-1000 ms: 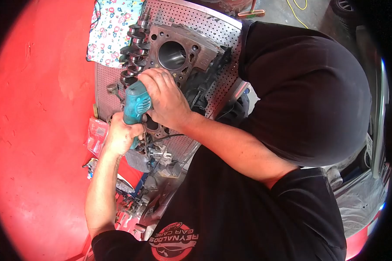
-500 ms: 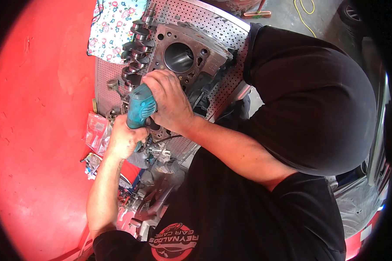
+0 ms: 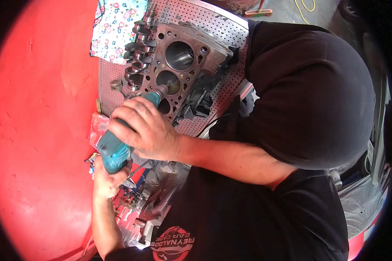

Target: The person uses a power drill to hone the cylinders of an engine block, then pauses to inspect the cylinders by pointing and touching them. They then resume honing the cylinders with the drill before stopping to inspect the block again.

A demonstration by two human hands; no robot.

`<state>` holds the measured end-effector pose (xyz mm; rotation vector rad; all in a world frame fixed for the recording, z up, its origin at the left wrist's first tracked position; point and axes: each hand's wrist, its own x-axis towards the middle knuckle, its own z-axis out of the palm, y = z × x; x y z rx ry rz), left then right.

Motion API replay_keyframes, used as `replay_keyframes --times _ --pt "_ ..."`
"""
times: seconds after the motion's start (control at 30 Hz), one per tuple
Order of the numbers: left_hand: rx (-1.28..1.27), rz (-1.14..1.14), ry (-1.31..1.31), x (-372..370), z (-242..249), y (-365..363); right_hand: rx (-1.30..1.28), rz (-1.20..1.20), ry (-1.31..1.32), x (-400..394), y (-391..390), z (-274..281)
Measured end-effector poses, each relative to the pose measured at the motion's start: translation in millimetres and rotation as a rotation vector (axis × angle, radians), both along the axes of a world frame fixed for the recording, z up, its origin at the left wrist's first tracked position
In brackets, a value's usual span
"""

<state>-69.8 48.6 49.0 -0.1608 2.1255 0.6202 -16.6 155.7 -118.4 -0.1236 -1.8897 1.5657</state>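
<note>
Near nine o'clock, the right hand point(image 3: 147, 131) curls around the teal drill point(image 3: 115, 150), the left hand point(image 3: 105, 182) clasps its rear; the chuck point(image 3: 161, 90) points toward one o'clock, at an engine block point(image 3: 184, 75) bore point(image 3: 165, 79).

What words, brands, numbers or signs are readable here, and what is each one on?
"REYNALDOS": on the round logo of the black shirt, upside down in this view.
"CAR CARE": on the same logo.
A script line beside it, possibly "Center": too blurred to be sure.
Power drill: no brand readable.
Plastic packet: any print is too small to read.
No readable numbers or signs.
</note>
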Motion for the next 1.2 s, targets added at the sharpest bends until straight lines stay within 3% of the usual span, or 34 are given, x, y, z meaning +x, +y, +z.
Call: replay_keyframes --times 0.4,0.6,1.2 --pt "-0.041 0.175 0.037 8.5 37.7 -2.3 0.005 -0.031 0.048 -7.1 -2.2 32.0" --pt "-0.041 0.155 0.035 2.5 45.7 -3.7 -0.005 -0.051 0.056 -11.6 -0.8 37.6" --pt "-0.062 0.068 0.007 -0.5 18.8 10.3 -0.011 -0.009 0.015 -10.5 3.7 15.7"
